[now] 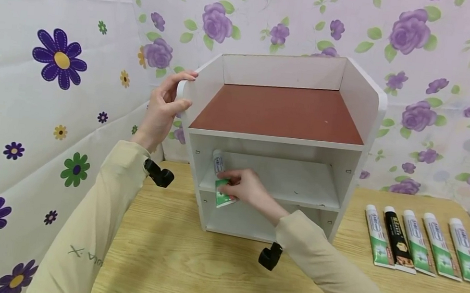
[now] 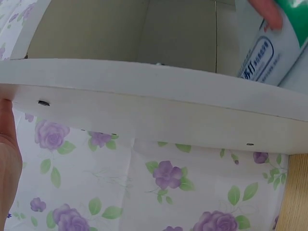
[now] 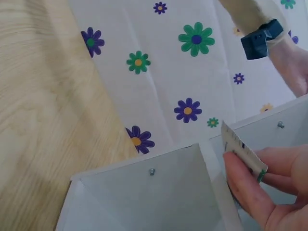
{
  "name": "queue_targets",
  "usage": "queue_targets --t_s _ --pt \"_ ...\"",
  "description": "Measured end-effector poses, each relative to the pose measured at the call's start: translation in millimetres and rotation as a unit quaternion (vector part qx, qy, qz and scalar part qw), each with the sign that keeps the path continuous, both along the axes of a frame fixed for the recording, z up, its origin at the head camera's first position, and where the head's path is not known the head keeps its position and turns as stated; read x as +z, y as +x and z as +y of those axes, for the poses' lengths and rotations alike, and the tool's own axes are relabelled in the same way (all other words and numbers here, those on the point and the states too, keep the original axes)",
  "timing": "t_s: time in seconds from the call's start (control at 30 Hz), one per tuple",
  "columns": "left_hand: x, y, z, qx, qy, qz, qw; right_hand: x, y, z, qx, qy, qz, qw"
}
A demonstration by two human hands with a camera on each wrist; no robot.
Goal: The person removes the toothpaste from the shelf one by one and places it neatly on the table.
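Observation:
A small white shelf unit [image 1: 277,139] with a reddish-brown top board stands on the wooden table. My left hand [image 1: 163,104] grips the upper front edge of its left side panel, fingers over the top and thumb lower down. In the middle compartment, at the left, lies a white and green toothpaste tube [image 1: 222,196], cap toward the back. The flat end of this tube sticks out past the middle shelf board [image 1: 275,175], and my right hand [image 1: 249,187] pinches it there. The right wrist view shows the crimped tube end [image 3: 243,153] between thumb and fingers.
Several toothpaste tubes [image 1: 413,241] lie side by side on the table [image 1: 221,270] to the right, one of them black [image 1: 397,237]. A flowered cloth [image 1: 284,17] hangs behind the unit, and another flowered cloth [image 1: 38,119] stands at the left.

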State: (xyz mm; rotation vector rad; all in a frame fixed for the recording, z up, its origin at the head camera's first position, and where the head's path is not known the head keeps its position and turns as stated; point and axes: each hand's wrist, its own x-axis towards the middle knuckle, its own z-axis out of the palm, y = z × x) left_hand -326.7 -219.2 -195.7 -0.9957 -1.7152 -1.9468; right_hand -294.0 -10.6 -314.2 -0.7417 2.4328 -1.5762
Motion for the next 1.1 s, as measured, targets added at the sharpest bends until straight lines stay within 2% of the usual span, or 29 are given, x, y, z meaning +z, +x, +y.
queue_targets --t_s 0.23,0.47,0.8,1.1 --pt "-0.1 -1.2 0.8 -0.004 0.001 0.002 1.0 0.8 9.1 24.5 0.009 -0.031 -0.058 0.998" --pt "-0.9 -1.6 -0.4 0.0 0.002 0.001 1.0 2.4 9.7 59.3 0.06 -0.036 -0.104 0.992" --pt "-0.1 -1.3 -1.1 -0.001 0.003 0.002 1.0 1.0 11.1 97.2 0.153 0.006 -0.082 0.985" --pt "-0.6 -0.8 -0.8 0.005 -0.003 0.002 1.0 -9.0 10.4 122.7 0.25 0.041 -0.047 0.966"
